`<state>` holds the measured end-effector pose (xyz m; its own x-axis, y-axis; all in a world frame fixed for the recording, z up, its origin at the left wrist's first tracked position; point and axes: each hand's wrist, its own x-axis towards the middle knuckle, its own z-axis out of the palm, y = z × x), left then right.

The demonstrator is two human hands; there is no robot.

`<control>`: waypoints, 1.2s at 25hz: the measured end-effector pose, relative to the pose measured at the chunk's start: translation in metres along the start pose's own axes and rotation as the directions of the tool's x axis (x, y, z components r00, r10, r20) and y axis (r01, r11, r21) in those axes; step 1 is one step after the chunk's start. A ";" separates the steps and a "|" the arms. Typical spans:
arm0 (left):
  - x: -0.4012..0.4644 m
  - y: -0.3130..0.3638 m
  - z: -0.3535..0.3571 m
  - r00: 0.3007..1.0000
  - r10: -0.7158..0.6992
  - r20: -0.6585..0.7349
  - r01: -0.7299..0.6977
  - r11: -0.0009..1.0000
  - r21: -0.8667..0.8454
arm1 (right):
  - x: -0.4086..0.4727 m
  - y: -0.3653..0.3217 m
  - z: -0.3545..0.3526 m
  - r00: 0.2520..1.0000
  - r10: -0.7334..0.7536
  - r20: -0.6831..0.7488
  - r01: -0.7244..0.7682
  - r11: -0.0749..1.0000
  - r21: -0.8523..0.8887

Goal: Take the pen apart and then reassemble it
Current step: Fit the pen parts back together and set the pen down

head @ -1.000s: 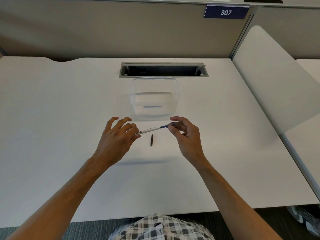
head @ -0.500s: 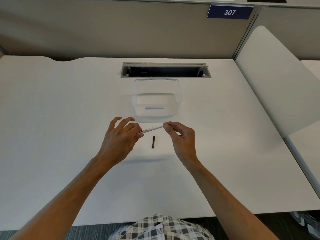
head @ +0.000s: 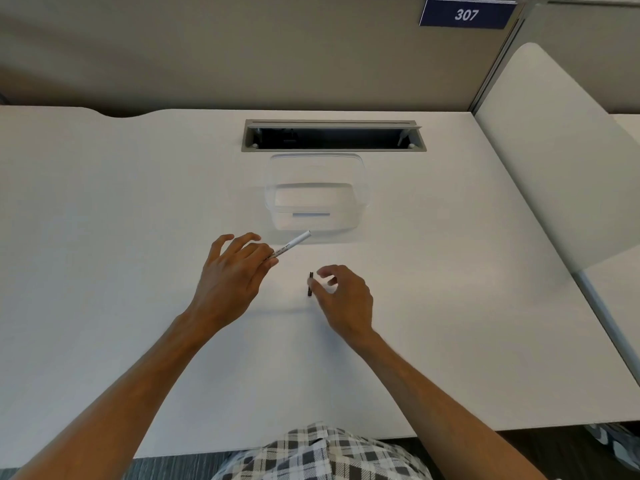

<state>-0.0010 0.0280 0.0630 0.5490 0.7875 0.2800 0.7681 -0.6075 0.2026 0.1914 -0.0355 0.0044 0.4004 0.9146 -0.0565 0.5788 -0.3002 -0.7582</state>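
Note:
My left hand (head: pixel 232 275) pinches the lower end of a white pen barrel (head: pixel 293 242), which points up and right toward the clear container. A short dark pen piece (head: pixel 309 288) lies on the white desk (head: pixel 104 237) between my hands. My right hand (head: pixel 346 296) hovers just right of that piece with its fingers loosely curled. Its thumb tip is at the piece's side, and nothing shows in its grip.
A clear plastic container (head: pixel 316 199) stands just beyond the pen. Behind it is an open cable slot (head: pixel 332 135) in the desk. A white curved divider (head: pixel 554 168) bounds the desk on the right. A partition wall with a "307" sign (head: pixel 465 14) runs along the back.
My right hand has let go of the pen's right end and dropped down to the dark piece on the desk. The blue part at the barrel's end no longer shows.

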 end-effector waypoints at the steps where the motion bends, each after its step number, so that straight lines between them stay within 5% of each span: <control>1: 0.001 -0.001 0.000 1.000 0.001 0.003 -0.001 1.000 0.001 | 0.001 -0.001 0.006 1.000 -0.014 -0.006 0.014 0.998 -0.064; 6: 0.002 0.000 0.004 0.999 -0.010 0.038 0.010 1.000 0.001 | 0.004 0.000 0.024 0.999 -0.050 -0.016 0.043 0.956 -0.290; 14: -0.002 -0.003 0.007 0.998 -0.006 0.066 0.006 1.000 0.006 | 0.005 0.003 0.020 0.999 -0.044 -0.003 0.041 0.949 -0.312; 22: -0.003 -0.006 0.003 0.996 0.007 0.088 -0.011 0.999 0.046 | 0.005 -0.001 -0.014 0.997 -0.009 -0.072 0.014 0.997 0.078; 30: 0.000 -0.001 -0.004 0.997 0.040 0.072 -0.045 0.997 0.066 | 0.005 -0.010 -0.049 0.991 -0.063 -0.121 0.110 0.894 0.435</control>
<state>-0.0028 0.0283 0.0671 0.6019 0.7677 0.2196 0.7626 -0.6343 0.1269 0.2223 -0.0408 0.0433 0.4459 0.8924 0.0701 0.2520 -0.0500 -0.9664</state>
